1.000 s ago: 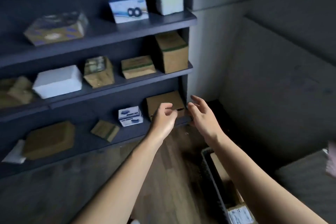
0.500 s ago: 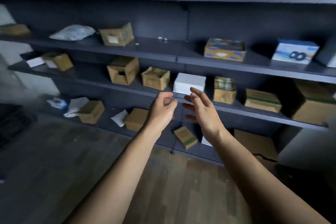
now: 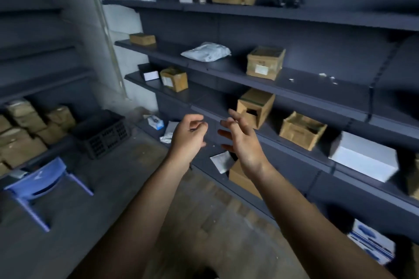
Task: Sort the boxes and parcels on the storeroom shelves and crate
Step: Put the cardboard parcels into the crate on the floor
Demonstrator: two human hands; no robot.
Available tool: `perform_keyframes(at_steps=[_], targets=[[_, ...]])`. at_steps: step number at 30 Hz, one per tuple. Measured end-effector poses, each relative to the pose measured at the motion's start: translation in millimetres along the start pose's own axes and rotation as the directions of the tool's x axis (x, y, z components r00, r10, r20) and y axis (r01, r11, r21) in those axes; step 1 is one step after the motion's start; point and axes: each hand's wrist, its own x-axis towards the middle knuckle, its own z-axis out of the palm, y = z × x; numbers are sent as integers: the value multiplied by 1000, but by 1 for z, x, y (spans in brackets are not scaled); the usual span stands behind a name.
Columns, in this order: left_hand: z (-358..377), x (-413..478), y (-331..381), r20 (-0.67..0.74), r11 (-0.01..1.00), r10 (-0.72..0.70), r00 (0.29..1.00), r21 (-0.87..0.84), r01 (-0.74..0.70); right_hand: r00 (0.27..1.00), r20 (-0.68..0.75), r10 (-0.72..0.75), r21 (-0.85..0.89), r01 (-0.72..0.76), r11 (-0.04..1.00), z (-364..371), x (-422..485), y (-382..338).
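just left of the tall cardboard box (image 3: 255,106) on the dark shelves (image 3: 317,85), both bare hands hang in the air, touching nothing. the left hand (image 3: 189,137) has its fingers loosely curled and empty. the right hand (image 3: 243,140), nearer the box, is spread wide and also empty. straight above that box sits a labelled carton (image 3: 265,63), up and left a white parcel (image 3: 206,52), to its right an open-topped carton (image 3: 302,130). far to its left, on the floor, stands the black crate (image 3: 103,135).
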Motion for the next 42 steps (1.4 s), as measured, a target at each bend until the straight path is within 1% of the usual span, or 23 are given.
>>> perform_keyframes(at_steps=[4, 9, 14, 18, 20, 24, 31, 37, 42], targets=[[-41, 81, -6, -77, 1000, -13, 997, 21, 15, 998, 57, 5, 33, -7, 999, 60, 86, 16], [-78, 194, -7, -164, 996, -4, 986, 87, 19, 997, 75, -3, 88, -4, 996, 119, 205, 28], [-102, 291, -4, -198, 995, -5, 980, 98, 25, 997, 79, 18, 133, -28, 991, 165, 302, 29], [-122, 355, -19, -189, 997, -31, 981, 68, 44, 995, 90, 31, 104, -41, 994, 197, 363, 44], [-134, 388, -29, -182, 998, -43, 982, 43, 51, 997, 73, 36, 88, -42, 995, 212, 391, 55], [-160, 455, -51, -143, 998, -58, 988, 18, 61, 998, 17, 55, 55, -55, 997, 246, 444, 79], [-226, 586, -89, 30, 999, -43, 999, -23, 44, 990, -131, 42, -12, -44, 999, 328, 537, 112], [-276, 694, -106, 167, 997, -82, 983, 12, 81, 950, -305, 60, -31, -73, 997, 397, 599, 121], [-292, 762, -126, 246, 993, -113, 963, 47, 104, 914, -399, 74, -93, -121, 988, 422, 647, 138]])
